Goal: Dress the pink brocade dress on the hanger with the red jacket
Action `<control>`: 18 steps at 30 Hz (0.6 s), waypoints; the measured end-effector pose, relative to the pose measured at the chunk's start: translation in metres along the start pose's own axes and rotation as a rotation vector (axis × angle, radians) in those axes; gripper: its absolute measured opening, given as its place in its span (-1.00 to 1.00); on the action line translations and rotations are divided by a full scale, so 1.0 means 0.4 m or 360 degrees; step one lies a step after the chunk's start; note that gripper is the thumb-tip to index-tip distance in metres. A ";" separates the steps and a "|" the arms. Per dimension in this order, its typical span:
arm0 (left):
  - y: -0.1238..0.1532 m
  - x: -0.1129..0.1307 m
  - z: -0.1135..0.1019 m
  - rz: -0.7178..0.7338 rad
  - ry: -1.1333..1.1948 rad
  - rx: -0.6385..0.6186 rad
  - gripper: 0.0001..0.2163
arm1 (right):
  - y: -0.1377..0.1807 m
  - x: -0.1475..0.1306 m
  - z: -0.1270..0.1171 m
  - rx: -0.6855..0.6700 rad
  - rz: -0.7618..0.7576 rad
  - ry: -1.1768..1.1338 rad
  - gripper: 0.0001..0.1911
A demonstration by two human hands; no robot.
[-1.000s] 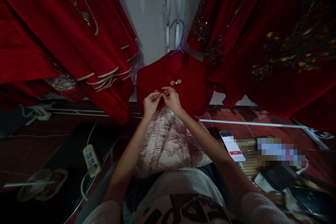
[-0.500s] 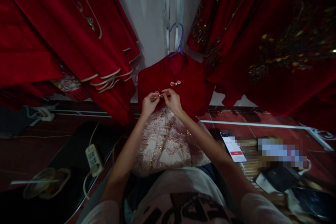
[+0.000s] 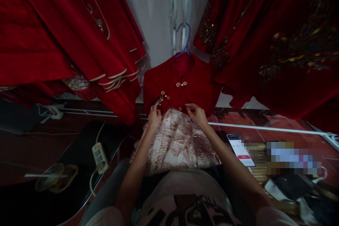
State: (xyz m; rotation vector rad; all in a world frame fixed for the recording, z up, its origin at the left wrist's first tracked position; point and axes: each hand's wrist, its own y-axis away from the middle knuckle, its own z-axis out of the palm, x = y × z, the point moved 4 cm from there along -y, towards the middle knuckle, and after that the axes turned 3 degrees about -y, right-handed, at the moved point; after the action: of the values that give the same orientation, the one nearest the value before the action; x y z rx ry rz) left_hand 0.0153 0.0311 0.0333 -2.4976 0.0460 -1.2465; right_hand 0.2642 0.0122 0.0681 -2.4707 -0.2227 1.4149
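Note:
A small red jacket (image 3: pixel 169 70) hangs before me on a purple hanger (image 3: pixel 188 37). Its upper front is joined by a pearl-flower clasp (image 3: pixel 181 84); below it the two front edges stand apart. Left of the gap, more beaded flower clasps (image 3: pixel 164 96) sit on the cloth. My left hand (image 3: pixel 155 116) pinches the jacket's lower left front beside them. On the other side, my right hand (image 3: pixel 197 113) has thumb and fingers together at the lower right front, near a small beaded flower (image 3: pixel 180 108). A cream and pink-gold brocade skirt (image 3: pixel 180 141) lies across my lap.
Red garments (image 3: pixel 111 53) hang at the left, and gold-embroidered red ones (image 3: pixel 265 88) at the right. A power strip (image 3: pixel 100 157) and a plastic cup (image 3: pixel 50 178) rest on a black surface at left. A phone (image 3: pixel 241 151) lies on a slatted stool at right.
My hands were close together at the clasp on the left side. Now they are apart: the right has moved right and down to the other front edge, the left slightly lower.

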 end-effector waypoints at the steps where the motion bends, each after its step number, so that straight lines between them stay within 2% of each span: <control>1: -0.013 0.001 0.001 0.0006 -0.0051 -0.0030 -0.51 | 0.004 0.010 0.006 -0.0033 0.0018 0.0012 -0.74; 4: -0.043 0.002 0.015 0.0050 -0.0143 -0.0096 -0.55 | 0.009 0.030 0.038 -0.0117 0.0016 0.0082 -0.73; 6: -0.048 0.002 0.028 0.0072 -0.0117 -0.0074 -0.60 | 0.005 0.036 0.061 -0.0082 -0.0048 0.0146 -0.71; 9: -0.036 0.000 0.035 0.0021 -0.0020 0.0184 -0.67 | -0.011 0.046 0.091 -0.0009 -0.0078 0.0095 -0.75; 11: -0.024 -0.002 0.034 -0.0020 0.0017 0.0374 -0.69 | -0.024 0.055 0.107 -0.0008 -0.0007 -0.0012 -0.82; 12: -0.021 -0.003 0.036 -0.0022 0.0017 0.0400 -0.71 | -0.030 0.060 0.112 -0.0007 0.0040 -0.0060 -0.86; 15: -0.025 -0.004 0.048 0.0029 -0.0040 0.0281 -0.81 | -0.039 0.070 0.123 -0.0027 0.0139 -0.0164 -0.88; 18: -0.038 -0.005 0.055 0.0123 -0.0069 0.0206 -0.81 | -0.034 0.073 0.135 -0.0120 0.0141 -0.0234 -0.87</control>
State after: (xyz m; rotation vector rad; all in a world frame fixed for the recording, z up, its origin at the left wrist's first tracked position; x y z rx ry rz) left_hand 0.0296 0.0524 0.0245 -2.3873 0.0490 -1.1275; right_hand 0.2325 0.0423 0.0228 -2.4654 -0.2030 1.6559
